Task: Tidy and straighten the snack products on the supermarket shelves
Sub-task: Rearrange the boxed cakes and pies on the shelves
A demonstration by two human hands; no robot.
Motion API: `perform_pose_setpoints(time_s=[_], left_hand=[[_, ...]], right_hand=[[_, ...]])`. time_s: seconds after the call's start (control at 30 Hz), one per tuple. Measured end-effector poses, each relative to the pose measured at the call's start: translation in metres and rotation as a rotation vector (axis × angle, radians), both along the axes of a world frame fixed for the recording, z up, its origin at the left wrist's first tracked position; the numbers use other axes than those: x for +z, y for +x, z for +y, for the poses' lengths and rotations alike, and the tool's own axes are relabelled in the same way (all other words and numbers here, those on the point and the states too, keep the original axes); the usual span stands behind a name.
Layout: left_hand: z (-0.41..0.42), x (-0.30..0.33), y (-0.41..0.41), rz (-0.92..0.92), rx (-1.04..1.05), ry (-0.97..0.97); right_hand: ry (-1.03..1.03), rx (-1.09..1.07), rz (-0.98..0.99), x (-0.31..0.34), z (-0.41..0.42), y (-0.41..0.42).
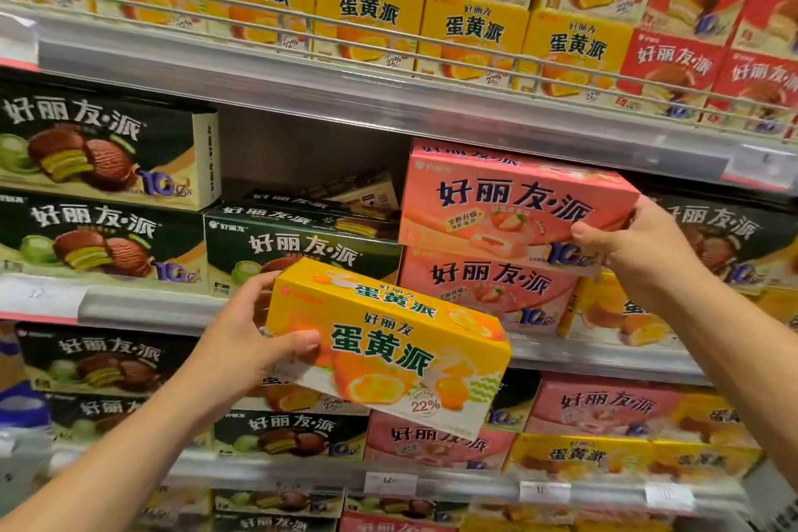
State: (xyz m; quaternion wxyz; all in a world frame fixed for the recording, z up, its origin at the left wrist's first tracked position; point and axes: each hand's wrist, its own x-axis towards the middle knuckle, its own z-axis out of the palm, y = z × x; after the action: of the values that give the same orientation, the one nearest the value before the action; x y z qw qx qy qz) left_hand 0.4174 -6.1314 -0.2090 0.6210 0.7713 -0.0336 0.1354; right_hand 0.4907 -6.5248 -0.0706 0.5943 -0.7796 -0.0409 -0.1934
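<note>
From the head camera, the left hand (254, 341) grips a yellow box (388, 341) by its left end, thumb across the front face and fingers curled behind. The box is held clear of the shelving in front of the middle shelf (142, 309), its long axis running left to right and tipped down toward the right.

The right hand (626, 244) is clamped on the lower right corner of the top pink box (514, 203), which sits on a second pink box (488, 294) on that same shelf. The top box is skewed, its right end pulled forward and off the one beneath.

Just right of the pink stack, touching it, stands another yellow box (617, 311) of the same kind, which looks like the held box's proper neighbour. It lies to the right of the left hand, behind the right forearm; the right hand is nearer to it.

Open room shows as a dark gap (311, 151) above the low dark green boxes (302, 246), between the tall green stack (103, 155) and the pink stack. Overhead, the upper shelf's front rail (345, 99) limits lift. The likely next move is squaring the pink box first.
</note>
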Motion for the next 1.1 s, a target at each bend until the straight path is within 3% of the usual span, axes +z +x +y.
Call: perform_pose_setpoints(time_s=[0.3, 0.37, 0.43, 0.53, 0.6, 0.87, 1.1], left_hand=[[-0.007, 0.004, 0.005, 0.002, -0.012, -0.022], [-0.007, 0.003, 0.004, 0.004, -0.011, -0.010], [-0.007, 0.002, 0.003, 0.003, -0.006, -0.002], [-0.008, 0.001, 0.003, 0.003, -0.004, 0.000], [-0.010, 0.002, 0.003, 0.004, -0.006, 0.007], [-0.013, 0.000, 0.000, 0.010, -0.031, 0.002], [-0.014, 0.000, -0.001, 0.020, -0.027, -0.006]], right_hand=[[-0.140, -0.127, 0.009, 0.001, 0.008, 0.009], [-0.353, -0.246, -0.078, 0.003, 0.013, -0.002], [-0.695, -0.361, -0.218, -0.001, 0.020, -0.017], [-1.044, -0.368, -0.433, -0.007, 0.040, -0.032], [-1.189, -0.363, -0.472, -0.004, 0.051, -0.029], [-1.340, -0.490, -0.421, -0.005, 0.051, -0.008], [-1.406, -0.478, -0.370, 0.002, 0.044, 0.006]])
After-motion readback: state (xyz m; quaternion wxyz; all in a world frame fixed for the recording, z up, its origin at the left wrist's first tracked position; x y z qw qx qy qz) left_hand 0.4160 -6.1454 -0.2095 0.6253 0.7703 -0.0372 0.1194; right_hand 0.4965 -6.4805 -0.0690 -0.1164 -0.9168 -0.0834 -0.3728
